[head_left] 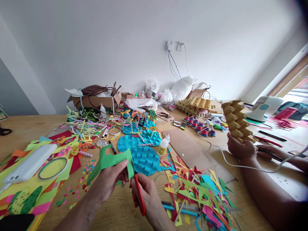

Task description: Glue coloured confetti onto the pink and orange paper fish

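Note:
A sheet of green paper with curved cut-outs is pinched in my left hand, low and left of centre. Red-handled scissors are in my right hand, their blades at the paper's right edge. Just beyond the hands lie round blue pieces with curled paper strips on them. A glue bottle stands upright to their right. The tips of the scissors are partly hidden by the green paper.
Paper scraps cover the front right. Coloured sheets and a white power bank lie left. Cardboard lies right of the glue. Another person's hand holds an egg-carton piece; a white cable crosses there.

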Action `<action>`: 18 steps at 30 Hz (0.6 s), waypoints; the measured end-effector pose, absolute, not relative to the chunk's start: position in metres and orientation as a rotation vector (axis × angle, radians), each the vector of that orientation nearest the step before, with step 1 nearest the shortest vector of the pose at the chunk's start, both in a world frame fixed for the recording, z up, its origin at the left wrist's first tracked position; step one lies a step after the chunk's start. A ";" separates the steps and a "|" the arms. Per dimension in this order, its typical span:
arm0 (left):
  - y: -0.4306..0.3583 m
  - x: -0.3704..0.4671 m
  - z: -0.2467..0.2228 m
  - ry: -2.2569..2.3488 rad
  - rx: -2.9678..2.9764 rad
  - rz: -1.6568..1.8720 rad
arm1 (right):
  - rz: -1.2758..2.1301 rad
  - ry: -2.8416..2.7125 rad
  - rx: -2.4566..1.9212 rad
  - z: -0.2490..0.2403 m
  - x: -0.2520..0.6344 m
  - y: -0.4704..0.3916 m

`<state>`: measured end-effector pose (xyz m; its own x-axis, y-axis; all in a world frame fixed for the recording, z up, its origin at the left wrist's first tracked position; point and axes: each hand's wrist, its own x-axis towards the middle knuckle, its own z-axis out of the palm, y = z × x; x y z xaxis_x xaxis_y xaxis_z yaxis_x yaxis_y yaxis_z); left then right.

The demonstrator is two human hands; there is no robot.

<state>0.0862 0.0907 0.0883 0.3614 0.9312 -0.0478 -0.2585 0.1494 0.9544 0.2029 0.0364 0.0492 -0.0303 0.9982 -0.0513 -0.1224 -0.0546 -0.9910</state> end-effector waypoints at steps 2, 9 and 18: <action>0.091 0.087 0.088 0.782 1.079 0.995 | 1.327 -1.097 -1.154 0.048 0.203 0.036; 0.091 0.088 0.089 0.775 1.041 0.996 | 1.328 -1.087 -1.190 0.046 0.201 0.037; 0.088 0.088 0.086 0.782 0.983 0.892 | 1.301 -1.125 -1.216 0.057 0.203 0.037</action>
<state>0.0879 0.0880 0.0864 0.4249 0.8930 -0.1486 -0.2648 0.2796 0.9229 0.2033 0.0374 0.0571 -0.0066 0.9968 -0.0792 -0.0657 -0.0795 -0.9947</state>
